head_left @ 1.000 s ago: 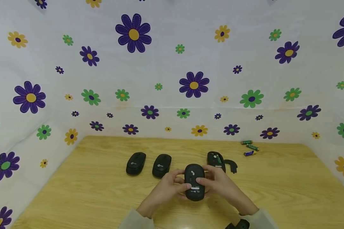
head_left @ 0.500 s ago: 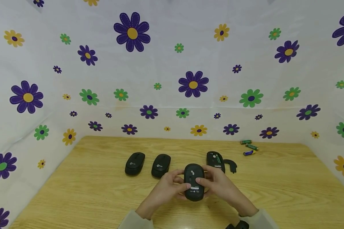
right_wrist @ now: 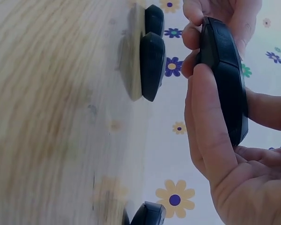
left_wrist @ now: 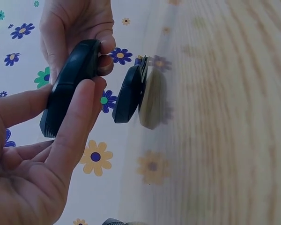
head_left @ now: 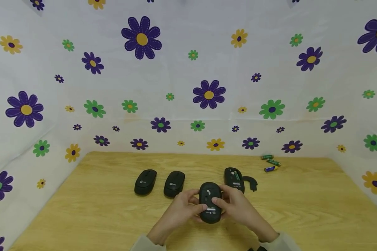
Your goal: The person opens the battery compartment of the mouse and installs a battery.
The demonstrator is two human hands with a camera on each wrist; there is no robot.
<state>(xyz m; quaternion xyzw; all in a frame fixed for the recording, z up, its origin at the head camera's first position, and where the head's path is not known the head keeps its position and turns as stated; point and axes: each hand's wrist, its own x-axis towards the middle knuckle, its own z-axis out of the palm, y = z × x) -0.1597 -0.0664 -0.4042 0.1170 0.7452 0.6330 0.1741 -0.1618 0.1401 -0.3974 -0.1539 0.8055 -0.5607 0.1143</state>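
In the head view a black computer mouse point(head_left: 210, 190) is held above the table with its labelled underside towards me. My left hand point(head_left: 185, 207) grips its left edge, thumb on the underside. From the other side my right hand point(head_left: 238, 207) holds it, its thumb also on the underside. Both wrist views show the mouse point(left_wrist: 68, 84) edge-on between the fingers of the two hands. Just behind the right hand an upside-down mouse point(head_left: 232, 176) lies with its battery compartment uncovered and a green battery point(head_left: 237, 175) inside. Its curved black cover point(head_left: 252, 182) lies to the right.
Two black mice stand upright-side-up to the left, the outer mouse point(head_left: 145, 182) and the inner mouse point(head_left: 174, 183). Three loose batteries point(head_left: 273, 162) lie at the back right. A flower-print cloth point(head_left: 176, 76) encloses the wooden table point(head_left: 97, 209) behind and at the sides.
The head view has shifted slightly, so the scene sits a little lower and further left. Both hands keep the same grip on the mouse.
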